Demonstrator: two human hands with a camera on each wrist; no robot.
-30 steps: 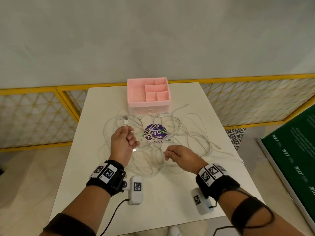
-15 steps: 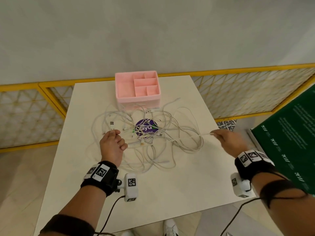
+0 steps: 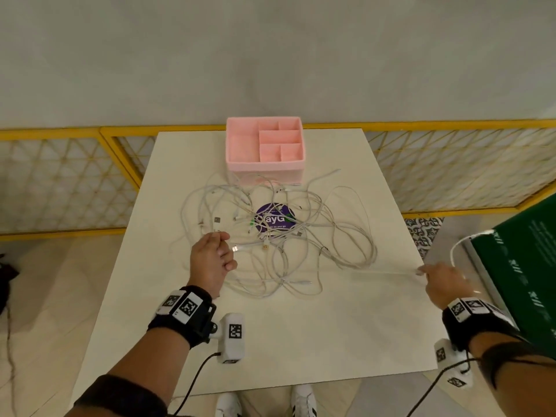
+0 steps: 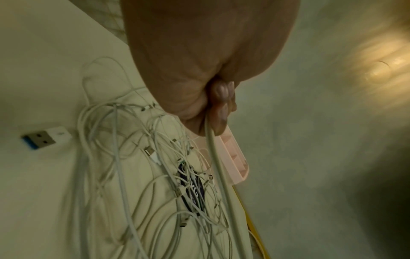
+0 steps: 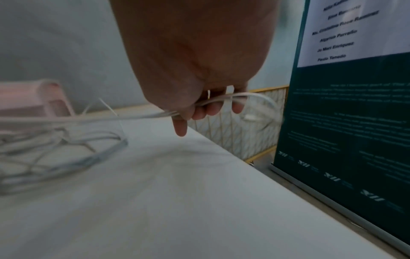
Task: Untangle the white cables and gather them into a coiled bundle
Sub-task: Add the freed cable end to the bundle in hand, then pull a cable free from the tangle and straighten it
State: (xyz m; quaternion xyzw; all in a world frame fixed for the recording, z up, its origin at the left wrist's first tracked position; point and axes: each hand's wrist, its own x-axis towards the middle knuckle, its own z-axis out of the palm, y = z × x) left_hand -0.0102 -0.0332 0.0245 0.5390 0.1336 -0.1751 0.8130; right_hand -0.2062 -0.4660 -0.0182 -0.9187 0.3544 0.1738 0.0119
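A tangle of white cables [image 3: 288,236] lies spread over the middle of the white table [image 3: 301,341], across a round purple sticker [image 3: 274,220]. My left hand [image 3: 212,260] sits at the tangle's left edge, fist curled round a cable [image 4: 216,157] near a USB plug [image 3: 236,248]. My right hand [image 3: 442,281] is out past the table's right edge and pinches one cable [image 3: 388,271] pulled straight out of the tangle. That cable's free end [image 3: 463,243] loops up beyond the hand. In the right wrist view the cable [image 5: 217,101] runs between thumb and fingers.
A pink divided organiser box [image 3: 264,147] stands at the table's far edge, just behind the cables. A yellow lattice fence [image 3: 451,167] runs behind the table. A dark green banner [image 3: 529,266] stands close on the right. The near half of the table is bare.
My right hand has swept from the middle of the tangle out to the right past the table edge, drawing one cable taut. The left hand has stayed gripping at the left side.
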